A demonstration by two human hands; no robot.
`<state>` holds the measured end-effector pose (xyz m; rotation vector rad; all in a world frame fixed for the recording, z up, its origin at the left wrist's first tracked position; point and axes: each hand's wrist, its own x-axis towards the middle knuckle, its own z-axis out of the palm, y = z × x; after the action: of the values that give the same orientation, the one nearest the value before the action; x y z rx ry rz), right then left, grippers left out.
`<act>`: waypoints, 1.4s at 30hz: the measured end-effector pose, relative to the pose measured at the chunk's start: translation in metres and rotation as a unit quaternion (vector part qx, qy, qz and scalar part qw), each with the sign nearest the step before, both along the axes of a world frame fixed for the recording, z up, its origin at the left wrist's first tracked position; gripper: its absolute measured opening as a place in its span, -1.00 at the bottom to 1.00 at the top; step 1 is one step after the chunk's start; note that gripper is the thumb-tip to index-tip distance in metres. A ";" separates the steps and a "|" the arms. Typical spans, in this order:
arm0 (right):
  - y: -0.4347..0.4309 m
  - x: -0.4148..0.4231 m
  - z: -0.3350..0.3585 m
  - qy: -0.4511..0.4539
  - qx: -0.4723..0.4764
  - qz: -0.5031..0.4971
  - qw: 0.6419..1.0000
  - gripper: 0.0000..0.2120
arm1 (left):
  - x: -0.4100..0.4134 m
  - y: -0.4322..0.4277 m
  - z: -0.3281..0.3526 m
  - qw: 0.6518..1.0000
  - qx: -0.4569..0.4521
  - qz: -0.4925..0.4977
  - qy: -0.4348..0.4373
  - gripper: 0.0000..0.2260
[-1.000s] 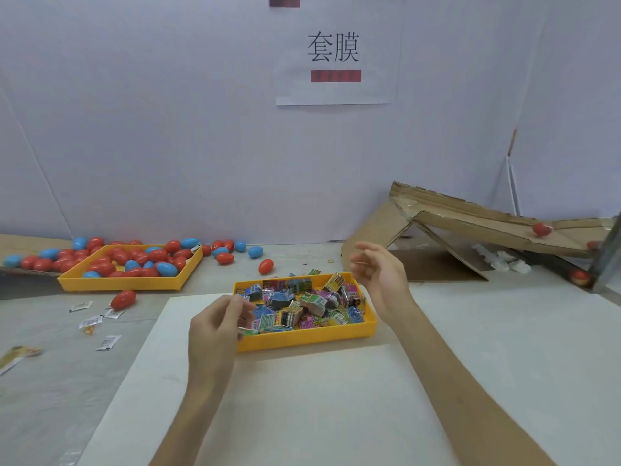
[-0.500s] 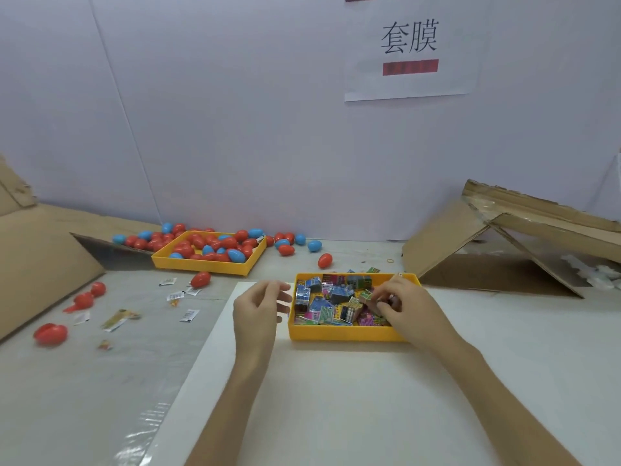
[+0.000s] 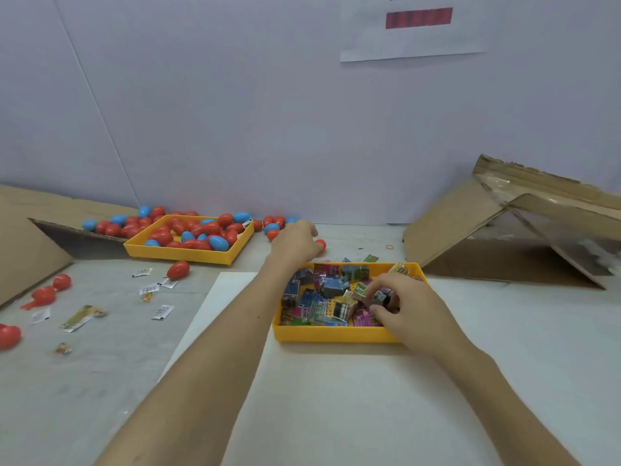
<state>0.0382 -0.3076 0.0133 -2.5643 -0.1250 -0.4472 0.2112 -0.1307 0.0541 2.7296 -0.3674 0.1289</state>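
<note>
Left hand (image 3: 295,243) has been stretched past the yellow tray (image 3: 336,335) to a red egg (image 3: 321,245) at mid-frame, grip can't be told yet; a small packet (image 3: 378,297) is pinched in the tray by the right hand (image 3: 408,311), probably so both get picked together

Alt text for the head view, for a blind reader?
The right hand pinches a small box in a yellow tray of colourful boxes; the left hand reaches past it to a red egg. Red and blue eggs fill a second tray.
</note>
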 end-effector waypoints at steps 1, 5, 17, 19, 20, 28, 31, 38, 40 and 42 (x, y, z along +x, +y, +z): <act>0.000 0.000 0.000 0.000 0.004 0.001 1.000 -0.81 | 0.009 -0.007 -0.003 1.000 0.014 0.008 0.009 -0.61; 0.001 0.003 -0.001 -0.002 0.009 -0.001 1.000 -0.77 | 0.024 -0.026 -0.016 0.997 0.072 0.016 0.005 -0.66; 0.001 0.002 0.001 -0.016 0.045 0.016 0.999 -0.83 | -0.073 -0.002 -0.001 0.950 -0.297 -0.069 -0.072 -0.63; 0.003 0.001 0.003 -0.026 0.051 0.010 0.998 -0.83 | -0.105 0.008 -0.005 0.935 -0.336 -0.089 -0.069 -0.69; 0.004 0.001 0.005 -0.032 0.059 0.007 0.998 -0.84 | -0.118 0.014 -0.007 0.929 -0.349 -0.091 -0.083 -0.73; 0.009 -0.006 0.011 -0.051 0.054 -0.035 0.997 -0.88 | -0.146 0.048 -0.034 0.897 -0.406 0.038 -0.170 -0.82; 0.013 -0.009 0.013 -0.040 0.003 -0.016 0.999 -0.81 | -0.144 0.052 -0.038 0.900 -0.405 0.060 -0.151 -0.77; 0.035 -0.011 0.016 -0.084 0.002 -0.004 0.996 -0.76 | -0.144 0.048 -0.042 0.912 -0.385 0.038 -0.138 -0.87; 0.026 -0.009 0.018 -0.064 -0.005 -0.045 0.997 -0.72 | -0.145 0.046 -0.044 0.917 -0.374 0.023 -0.136 -0.89; 0.012 -0.009 0.018 -0.019 -0.009 -0.044 0.999 -0.73 | -0.146 0.043 -0.043 0.920 -0.369 0.012 -0.134 -0.89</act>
<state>0.0293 -0.2952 0.0317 -2.5864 -0.0296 -0.5312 0.0650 -0.0875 0.0108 1.9667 -0.2817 0.5356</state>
